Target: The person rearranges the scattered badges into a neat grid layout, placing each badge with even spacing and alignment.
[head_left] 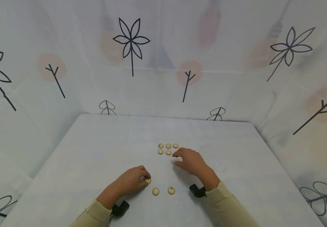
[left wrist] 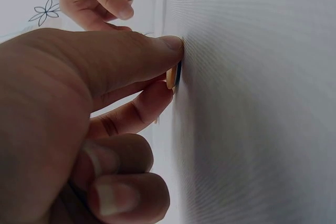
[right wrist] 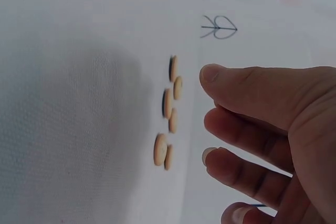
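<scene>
A person's left hand (head_left: 130, 181) pinches a wooden button (head_left: 148, 180) off the white table (head_left: 95, 151), just left of two loose buttons (head_left: 163, 190), while the right hand (head_left: 190, 160), fingers relaxed and empty, hovers beside the button grid (head_left: 167, 148) beyond them.
</scene>
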Demonstrator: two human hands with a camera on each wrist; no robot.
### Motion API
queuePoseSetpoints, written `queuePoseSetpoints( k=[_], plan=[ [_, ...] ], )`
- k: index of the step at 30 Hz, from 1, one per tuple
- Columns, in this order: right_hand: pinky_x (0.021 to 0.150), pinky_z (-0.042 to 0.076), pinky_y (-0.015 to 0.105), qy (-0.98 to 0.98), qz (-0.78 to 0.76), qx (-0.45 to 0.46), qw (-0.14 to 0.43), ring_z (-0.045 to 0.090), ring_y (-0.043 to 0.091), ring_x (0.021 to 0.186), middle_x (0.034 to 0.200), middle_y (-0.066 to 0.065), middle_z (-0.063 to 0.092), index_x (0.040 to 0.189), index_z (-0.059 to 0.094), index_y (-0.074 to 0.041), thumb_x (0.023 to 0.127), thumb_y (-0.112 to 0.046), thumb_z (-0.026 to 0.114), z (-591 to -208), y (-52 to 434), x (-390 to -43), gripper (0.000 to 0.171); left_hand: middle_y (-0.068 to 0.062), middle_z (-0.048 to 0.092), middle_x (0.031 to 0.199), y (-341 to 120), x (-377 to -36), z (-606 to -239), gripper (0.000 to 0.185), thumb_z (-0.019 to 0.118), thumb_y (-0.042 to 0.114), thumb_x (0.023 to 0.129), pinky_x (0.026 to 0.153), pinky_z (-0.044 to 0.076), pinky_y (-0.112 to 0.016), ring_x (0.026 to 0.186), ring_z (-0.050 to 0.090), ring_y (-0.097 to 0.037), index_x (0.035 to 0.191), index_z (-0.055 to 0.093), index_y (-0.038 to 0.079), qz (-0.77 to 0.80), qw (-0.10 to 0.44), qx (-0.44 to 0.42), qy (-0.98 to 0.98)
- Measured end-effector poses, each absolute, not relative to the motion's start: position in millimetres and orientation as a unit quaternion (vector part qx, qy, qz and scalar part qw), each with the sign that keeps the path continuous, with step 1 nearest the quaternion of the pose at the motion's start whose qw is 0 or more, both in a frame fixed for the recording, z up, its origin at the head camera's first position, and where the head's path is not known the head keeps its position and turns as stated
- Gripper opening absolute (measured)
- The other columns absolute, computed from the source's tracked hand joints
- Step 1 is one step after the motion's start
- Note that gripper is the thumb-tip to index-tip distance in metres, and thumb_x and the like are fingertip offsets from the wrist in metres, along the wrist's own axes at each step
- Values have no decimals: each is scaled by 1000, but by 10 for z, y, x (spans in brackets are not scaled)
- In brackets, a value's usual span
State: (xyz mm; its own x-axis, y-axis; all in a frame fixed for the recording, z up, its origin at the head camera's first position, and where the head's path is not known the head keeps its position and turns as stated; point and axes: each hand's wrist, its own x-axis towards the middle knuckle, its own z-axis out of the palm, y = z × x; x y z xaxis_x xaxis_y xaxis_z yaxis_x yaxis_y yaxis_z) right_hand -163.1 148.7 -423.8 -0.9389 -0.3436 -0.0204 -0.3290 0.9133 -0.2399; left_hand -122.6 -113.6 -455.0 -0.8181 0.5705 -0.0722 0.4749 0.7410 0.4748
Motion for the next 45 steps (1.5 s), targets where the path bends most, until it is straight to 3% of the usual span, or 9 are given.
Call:
queuePoseSetpoints(
  k=[29,45],
  plan=[
    [93,51,45,969,-111,-218,38,61,21,118,118,-3,68,109,74,-21,84,-29,75,-4191,1443,-1411,26,9,61,100,-1151,-1233,-4567,17,69,25,89,85,51,-35,93,59,-10,104,72,17,210,110,276,931],
    [80,54,37,961,-119,-240,71,65,15,99,109,-6,68,108,74,-21,84,-30,74,-4174,1424,-1341,26,9,61,101,-1143,-1253,-4616,17,68,26,90,86,51,-34,93,59,-10,104,72,19,203,106,281,932]
  ],
)
